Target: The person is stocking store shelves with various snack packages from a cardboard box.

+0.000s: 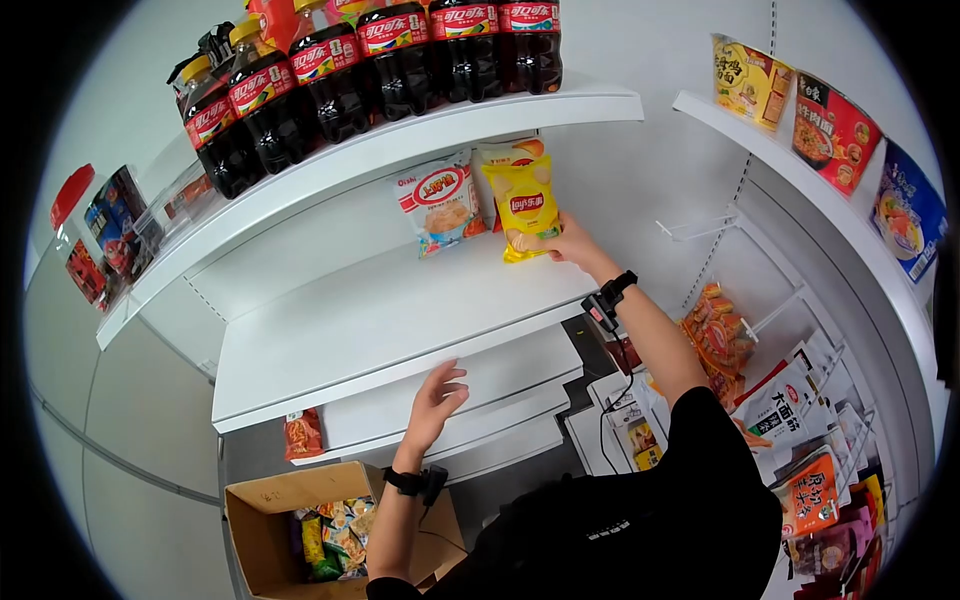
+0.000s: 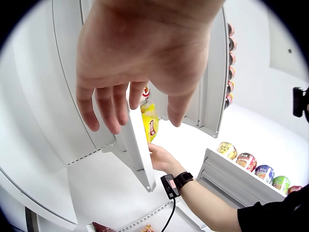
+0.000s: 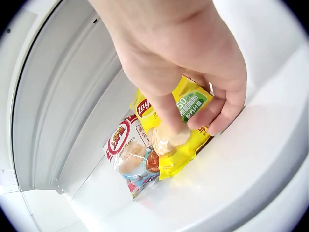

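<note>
My right hand (image 1: 578, 248) pinches the lower right part of a yellow chip bag (image 1: 527, 205), which stands upright on the white shelf. Close up in the right wrist view, the thumb and fingers of the right hand (image 3: 193, 63) lie on the yellow bag (image 3: 186, 145). Left of it a white and red snack bag (image 1: 441, 203) leans at the shelf's back, and another bag (image 1: 512, 152) shows partly behind the yellow one. The left hand (image 1: 437, 402) hangs in front of the shelf edge, fingers loosely bent, holding nothing; its palm (image 2: 145, 48) fills the upper left wrist view.
Dark soda bottles (image 1: 400, 62) line the shelf above. Noodle cups (image 1: 835, 135) stand on the right shelf, with hanging snack packs (image 1: 717, 335) below. A cardboard box (image 1: 250, 540) holding small packets is at lower left; a red packet (image 1: 303, 434) sits on a lower shelf.
</note>
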### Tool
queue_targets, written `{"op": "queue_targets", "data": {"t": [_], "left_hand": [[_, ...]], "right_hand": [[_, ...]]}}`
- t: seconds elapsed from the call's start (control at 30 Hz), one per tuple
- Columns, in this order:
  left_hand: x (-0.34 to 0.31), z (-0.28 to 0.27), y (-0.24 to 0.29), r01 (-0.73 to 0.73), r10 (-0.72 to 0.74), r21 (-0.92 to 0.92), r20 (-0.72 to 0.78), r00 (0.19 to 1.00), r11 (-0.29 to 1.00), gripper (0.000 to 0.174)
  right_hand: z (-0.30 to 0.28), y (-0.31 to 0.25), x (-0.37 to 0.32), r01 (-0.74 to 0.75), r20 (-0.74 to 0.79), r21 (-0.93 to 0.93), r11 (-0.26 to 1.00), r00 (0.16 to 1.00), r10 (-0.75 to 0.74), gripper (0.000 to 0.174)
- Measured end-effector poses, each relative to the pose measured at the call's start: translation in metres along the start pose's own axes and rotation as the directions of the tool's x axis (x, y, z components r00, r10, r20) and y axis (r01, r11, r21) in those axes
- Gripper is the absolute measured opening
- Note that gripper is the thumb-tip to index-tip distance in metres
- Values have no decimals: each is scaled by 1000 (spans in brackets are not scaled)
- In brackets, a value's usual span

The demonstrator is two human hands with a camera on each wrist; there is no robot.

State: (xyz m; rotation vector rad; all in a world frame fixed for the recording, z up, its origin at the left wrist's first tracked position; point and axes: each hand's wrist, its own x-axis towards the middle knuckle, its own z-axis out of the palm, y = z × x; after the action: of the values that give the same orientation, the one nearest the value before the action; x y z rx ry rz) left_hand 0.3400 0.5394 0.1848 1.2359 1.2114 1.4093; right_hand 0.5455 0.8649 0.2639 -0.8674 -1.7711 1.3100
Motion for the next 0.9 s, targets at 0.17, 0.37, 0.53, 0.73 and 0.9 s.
{"op": "queue_targets", "data": {"t": [0.17,0.37,0.53,0.73,0.9], "left_hand": [[-3,-1,0,11,-11,-3,-4,1000,1000,53],[-7,-13,-9,-7,7,-24,-29,1000,1000,54],[-14,-20,-13,-4,2,-45,-34,999,999,54],[-18,-26,-15,-5,3,-68,-32,999,998,54],[-23,-29,-16,3,-3,-52,-13,1000,999,53]], "right_hand": [[2,5,5,-27,-34,-131,991,999,23,46],[7,10,15,-108,-148,-280,954,987,69,52],[4,20,21,-177,-112,-242,954,982,153,52],[6,1,9,-183,-14,-208,961,983,184,51],[6,1,2,-214,-10,-202,956,976,217,55]]}}
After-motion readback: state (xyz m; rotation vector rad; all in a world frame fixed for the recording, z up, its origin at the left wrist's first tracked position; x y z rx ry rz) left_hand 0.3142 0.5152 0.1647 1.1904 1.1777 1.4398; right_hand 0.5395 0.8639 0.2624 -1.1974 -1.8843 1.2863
